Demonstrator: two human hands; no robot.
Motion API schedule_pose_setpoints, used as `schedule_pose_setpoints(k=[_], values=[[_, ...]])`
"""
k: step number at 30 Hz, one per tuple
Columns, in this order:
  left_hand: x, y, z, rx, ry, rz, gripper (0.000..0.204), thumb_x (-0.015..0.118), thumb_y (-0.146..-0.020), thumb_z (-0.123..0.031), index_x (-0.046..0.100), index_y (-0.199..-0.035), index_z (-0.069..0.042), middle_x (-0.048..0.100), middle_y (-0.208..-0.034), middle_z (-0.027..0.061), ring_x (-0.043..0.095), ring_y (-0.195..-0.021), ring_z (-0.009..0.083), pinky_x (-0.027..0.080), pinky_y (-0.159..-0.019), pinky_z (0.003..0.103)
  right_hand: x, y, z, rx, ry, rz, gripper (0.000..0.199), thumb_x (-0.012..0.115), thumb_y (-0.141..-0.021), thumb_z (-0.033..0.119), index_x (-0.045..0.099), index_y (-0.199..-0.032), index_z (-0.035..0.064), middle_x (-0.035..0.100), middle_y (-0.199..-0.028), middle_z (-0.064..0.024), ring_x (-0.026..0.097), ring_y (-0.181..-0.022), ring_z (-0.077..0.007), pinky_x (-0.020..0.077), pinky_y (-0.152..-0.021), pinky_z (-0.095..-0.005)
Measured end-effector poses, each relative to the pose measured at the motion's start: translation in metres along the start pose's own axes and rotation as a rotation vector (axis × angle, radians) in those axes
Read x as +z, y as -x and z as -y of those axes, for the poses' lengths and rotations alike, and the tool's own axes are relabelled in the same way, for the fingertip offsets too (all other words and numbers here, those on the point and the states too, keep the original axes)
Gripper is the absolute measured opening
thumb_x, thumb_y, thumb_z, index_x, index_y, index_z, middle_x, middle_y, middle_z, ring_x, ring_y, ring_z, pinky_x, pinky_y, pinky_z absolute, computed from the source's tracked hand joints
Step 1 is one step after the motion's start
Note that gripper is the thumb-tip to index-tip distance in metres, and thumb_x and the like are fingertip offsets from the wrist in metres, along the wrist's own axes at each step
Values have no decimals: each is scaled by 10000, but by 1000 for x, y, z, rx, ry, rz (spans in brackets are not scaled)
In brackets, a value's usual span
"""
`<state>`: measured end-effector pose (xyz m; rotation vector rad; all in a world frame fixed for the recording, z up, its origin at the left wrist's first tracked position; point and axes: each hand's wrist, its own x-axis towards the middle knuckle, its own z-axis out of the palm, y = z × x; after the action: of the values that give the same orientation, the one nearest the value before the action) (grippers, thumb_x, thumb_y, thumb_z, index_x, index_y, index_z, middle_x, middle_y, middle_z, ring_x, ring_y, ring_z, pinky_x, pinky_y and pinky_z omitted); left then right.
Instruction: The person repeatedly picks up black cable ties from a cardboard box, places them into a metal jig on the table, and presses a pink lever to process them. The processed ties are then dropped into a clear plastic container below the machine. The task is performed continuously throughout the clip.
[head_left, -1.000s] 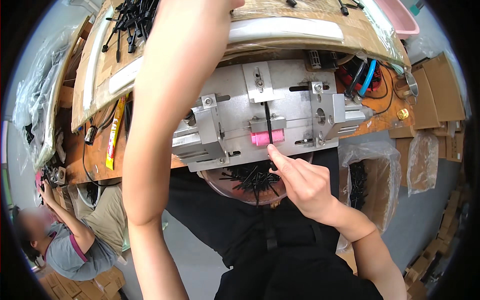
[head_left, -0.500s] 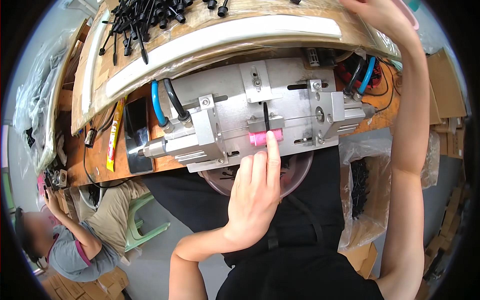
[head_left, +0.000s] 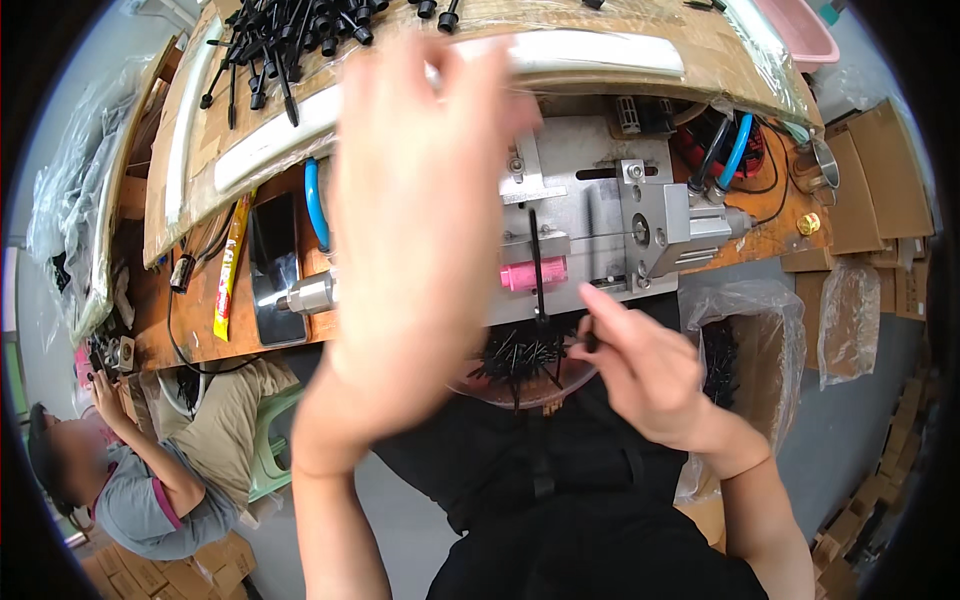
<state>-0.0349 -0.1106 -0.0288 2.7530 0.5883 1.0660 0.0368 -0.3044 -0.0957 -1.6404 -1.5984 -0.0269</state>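
My left hand (head_left: 410, 210) is raised, large and smeared by motion, over the left part of the metal fixture (head_left: 600, 262). Its fingers reach the front edge of the cardboard-covered shelf, and their grip is unclear. Just below the fixture's front edge, my right hand (head_left: 655, 375) pinches a small black part (head_left: 588, 342), mostly hidden by the fingers. A thin black stemmed part (head_left: 536, 255) lies upright in the picture across the pink block (head_left: 520, 275) on the fixture. Under its lower end, a translucent bowl (head_left: 560, 398) holds many black stemmed pieces (head_left: 515, 362).
Black stemmed parts (head_left: 290, 35) are heaped on the shelf (head_left: 600, 85). A metal cylinder (head_left: 705, 235) with hoses sits on the fixture's right. A phone (head_left: 275, 265) and yellow packet (head_left: 230, 270) lie left. Another person (head_left: 165, 480) works at far left; a plastic-lined box (head_left: 750, 390) stands right.
My left hand has left the pink block and moved up and left. My right hand has come down from the shelf's far right to the fixture's front, holding a black part.
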Motion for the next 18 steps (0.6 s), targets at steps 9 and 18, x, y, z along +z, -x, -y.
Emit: schedule_pose_setpoints(k=[9, 18], values=[[-38, -65, 23, -96, 121, 377, 174, 637, -897, -126, 666, -991, 17, 657, -851, 157, 644, -838, 285, 513, -787, 358, 43, 3, -5, 61, -65, 29, 675, 736, -754, -34, 486, -1380, -54, 614, -752, -98, 603, -621, -215, 481, -549, -344], [-45, 60, -3, -38, 25, 49, 522, 699, -700, 81, 632, -1208, -18, 612, -943, 91, 551, -803, 196, 469, -754, 328, -28, -94, -17, -141, 334, -38, 393, 740, -819, 97, 629, -1184, 4, 666, -835, -77, 585, -620, -179, 485, -577, -282]])
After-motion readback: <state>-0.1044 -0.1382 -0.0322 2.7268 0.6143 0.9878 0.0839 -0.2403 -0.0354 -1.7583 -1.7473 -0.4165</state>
